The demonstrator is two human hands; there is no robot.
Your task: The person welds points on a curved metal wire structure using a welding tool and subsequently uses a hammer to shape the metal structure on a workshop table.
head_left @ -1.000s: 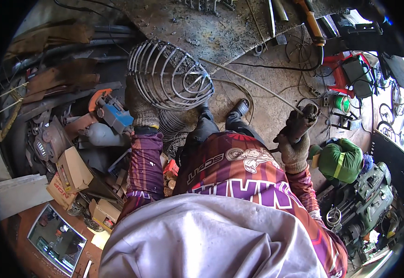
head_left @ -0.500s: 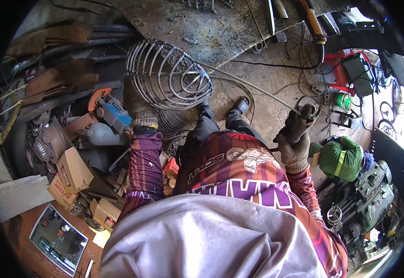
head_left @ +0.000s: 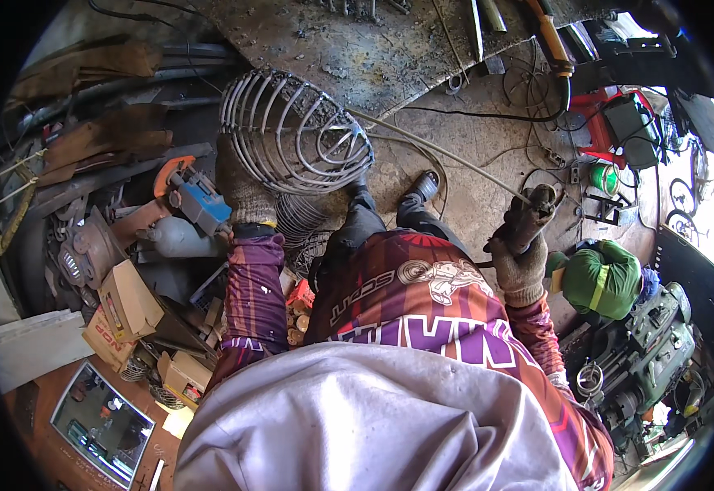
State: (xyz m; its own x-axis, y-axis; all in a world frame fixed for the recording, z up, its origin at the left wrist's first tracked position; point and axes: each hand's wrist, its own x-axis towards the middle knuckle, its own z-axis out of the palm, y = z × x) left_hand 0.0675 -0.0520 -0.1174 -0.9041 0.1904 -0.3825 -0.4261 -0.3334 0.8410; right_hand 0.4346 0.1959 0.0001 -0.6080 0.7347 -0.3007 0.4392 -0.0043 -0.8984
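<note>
A cage of bent metal rods [head_left: 279, 131], shaped like an open basket, hangs at the near edge of the worktable. My left hand [head_left: 250, 192], in a dirty knitted glove, is closed at its lower left side; the fingertips are hidden behind the rods. My right hand [head_left: 522, 258], gloved too, grips a dark rod holder [head_left: 542, 204] at the right. From its jaw a long thin welding rod [head_left: 447, 155] slants left and up to the cage's right end. Whether the rod's tip touches the cage I cannot tell.
The stained metal worktable [head_left: 332, 49] bears an orange-handled tool [head_left: 552, 37] with a black cable. Cables loop over the floor. A red plastic stool [head_left: 594, 127], a green bundle [head_left: 603, 278] and a machine [head_left: 656, 352] stand right. A blue tool [head_left: 200, 204] and cardboard boxes [head_left: 132, 299] lie left.
The cage and my left hand have shifted very slightly to the left. My right hand and the rod look nearly the same.
</note>
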